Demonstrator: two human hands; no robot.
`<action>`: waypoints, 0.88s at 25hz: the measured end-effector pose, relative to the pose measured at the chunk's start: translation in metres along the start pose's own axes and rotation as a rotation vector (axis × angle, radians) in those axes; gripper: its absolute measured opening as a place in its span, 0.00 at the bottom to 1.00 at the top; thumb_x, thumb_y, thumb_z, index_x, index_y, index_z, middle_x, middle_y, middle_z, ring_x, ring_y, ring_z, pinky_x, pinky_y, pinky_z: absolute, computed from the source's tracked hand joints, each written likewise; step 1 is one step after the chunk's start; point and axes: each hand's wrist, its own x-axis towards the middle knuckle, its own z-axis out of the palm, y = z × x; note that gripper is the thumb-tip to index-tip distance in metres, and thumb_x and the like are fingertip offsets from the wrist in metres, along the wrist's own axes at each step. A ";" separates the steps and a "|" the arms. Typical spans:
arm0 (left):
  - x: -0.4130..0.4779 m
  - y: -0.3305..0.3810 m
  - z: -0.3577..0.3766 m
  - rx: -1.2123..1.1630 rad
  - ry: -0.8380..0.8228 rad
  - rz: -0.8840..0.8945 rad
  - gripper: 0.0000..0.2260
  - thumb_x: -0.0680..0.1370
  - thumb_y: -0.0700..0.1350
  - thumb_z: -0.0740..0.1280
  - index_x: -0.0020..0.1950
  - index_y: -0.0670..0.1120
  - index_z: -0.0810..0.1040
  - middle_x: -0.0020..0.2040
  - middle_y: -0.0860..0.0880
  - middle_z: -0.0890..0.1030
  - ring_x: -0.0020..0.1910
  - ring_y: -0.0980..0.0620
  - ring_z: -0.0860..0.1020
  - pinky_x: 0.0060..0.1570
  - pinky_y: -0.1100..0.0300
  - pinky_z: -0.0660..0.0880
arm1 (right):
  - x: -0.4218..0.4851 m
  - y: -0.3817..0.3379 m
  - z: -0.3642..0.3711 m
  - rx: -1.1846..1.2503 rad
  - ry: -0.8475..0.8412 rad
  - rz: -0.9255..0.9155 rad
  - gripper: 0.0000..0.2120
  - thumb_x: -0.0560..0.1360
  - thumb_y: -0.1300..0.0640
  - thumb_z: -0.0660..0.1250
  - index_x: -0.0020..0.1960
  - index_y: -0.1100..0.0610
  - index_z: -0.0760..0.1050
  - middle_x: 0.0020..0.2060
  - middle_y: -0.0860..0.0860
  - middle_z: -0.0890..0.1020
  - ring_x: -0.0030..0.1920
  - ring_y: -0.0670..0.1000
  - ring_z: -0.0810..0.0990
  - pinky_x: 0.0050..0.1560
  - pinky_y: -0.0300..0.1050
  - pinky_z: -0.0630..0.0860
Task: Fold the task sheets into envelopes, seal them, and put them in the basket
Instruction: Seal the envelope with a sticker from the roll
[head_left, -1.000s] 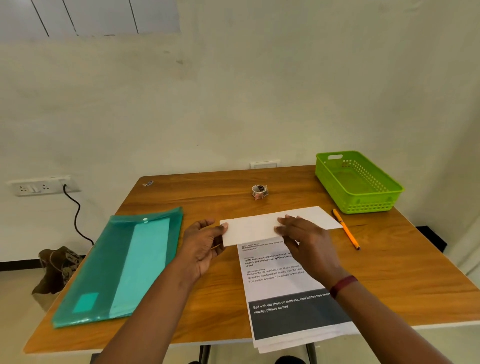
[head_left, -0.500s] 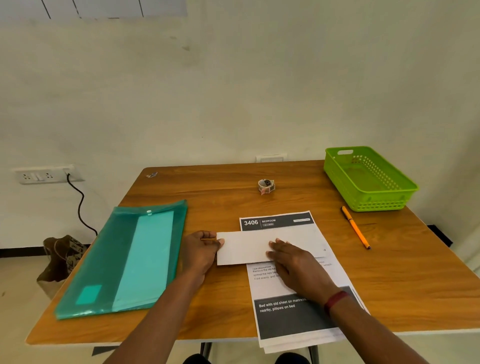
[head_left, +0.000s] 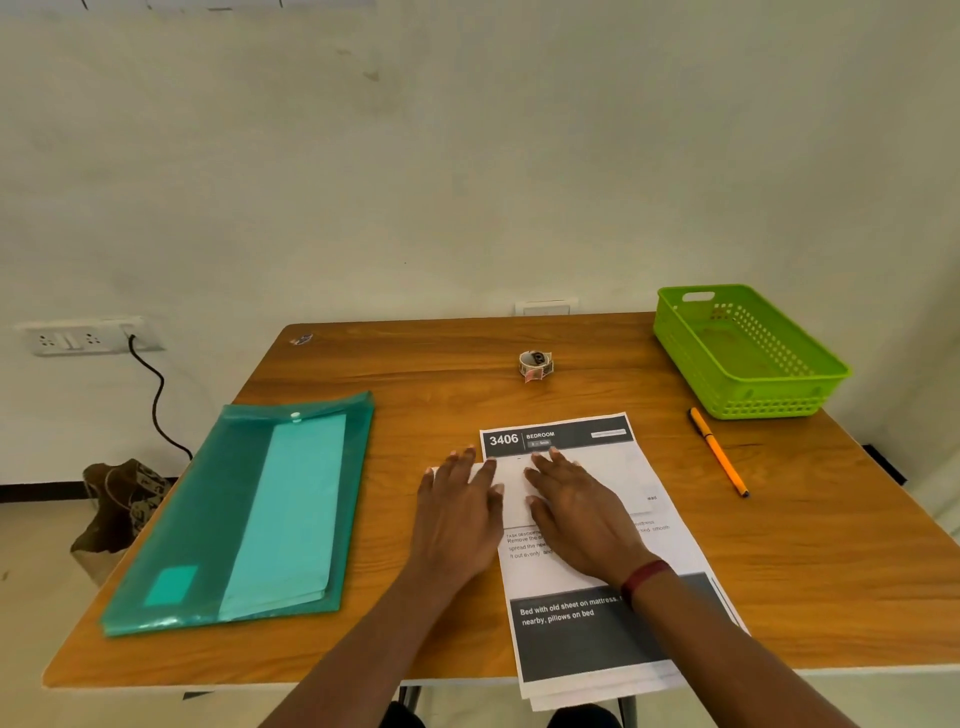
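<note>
A folded white sheet lies across the top of a stack of printed task sheets headed "3406 BEDROOM". My left hand lies flat on the folded sheet's left end, fingers spread. My right hand lies flat on its middle, palm down, a red band on the wrist. Both palms press on the paper without gripping it. The green plastic basket stands at the table's far right corner with nothing visible inside. A small roll of tape sits at the far middle.
A teal plastic document folder lies on the left of the wooden table. An orange pen lies between the sheets and the basket. A wall socket with a black cable is at the left, a bag on the floor below it.
The folded sheet was held by both hands above the stack; it now lies flat lower on the stack. Both hands went from pinching its edges to pressing on it, palms down.
</note>
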 end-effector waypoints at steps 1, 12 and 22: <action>0.001 0.005 0.005 0.023 -0.054 0.032 0.23 0.84 0.55 0.49 0.79 0.54 0.56 0.80 0.48 0.54 0.79 0.46 0.51 0.76 0.43 0.50 | 0.004 -0.004 0.002 -0.021 -0.052 0.000 0.25 0.81 0.48 0.49 0.74 0.57 0.66 0.74 0.55 0.66 0.76 0.54 0.60 0.74 0.51 0.58; 0.006 -0.006 0.024 0.089 -0.173 -0.024 0.26 0.82 0.61 0.43 0.79 0.59 0.44 0.81 0.50 0.42 0.79 0.45 0.39 0.74 0.39 0.38 | 0.005 0.011 0.013 -0.128 -0.281 0.136 0.38 0.74 0.31 0.35 0.78 0.49 0.39 0.78 0.51 0.40 0.77 0.55 0.37 0.76 0.56 0.39; 0.007 -0.005 0.025 0.107 -0.180 -0.033 0.27 0.80 0.63 0.41 0.79 0.60 0.40 0.80 0.50 0.38 0.78 0.45 0.37 0.74 0.38 0.37 | -0.001 0.028 0.014 -0.162 -0.251 0.248 0.42 0.72 0.26 0.34 0.78 0.48 0.37 0.78 0.51 0.39 0.77 0.54 0.38 0.76 0.58 0.39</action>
